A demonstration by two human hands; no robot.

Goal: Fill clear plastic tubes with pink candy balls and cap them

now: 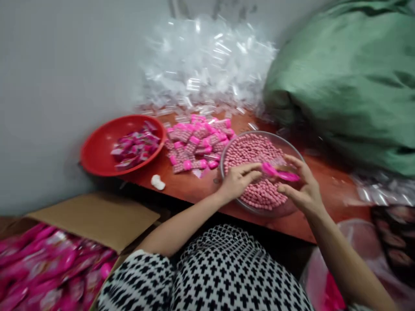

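Observation:
Over a clear round bowl (223,166) of small pink beads (264,201), both my hands are at a bright pink plastic piece (285,176) with a clear part by it. My left hand (240,180) is closed, its fingertips pinching the piece's left end. The fingers of my right hand (306,188) curl around the right end, with the thumb standing apart from it. Blur hides the piece's exact kind. Left of the bowl lies a pile of small clear tubes (194,149) with pink caps, filled with pink beads.
A red basin (97,149) holds small pink packets. Clear empty tubes (207,65) are heaped against the wall. A big green sack (350,77) stands right. Below left is a cardboard box (97,216) of pink packaged items. White round pieces (158,182) lie near the table edge.

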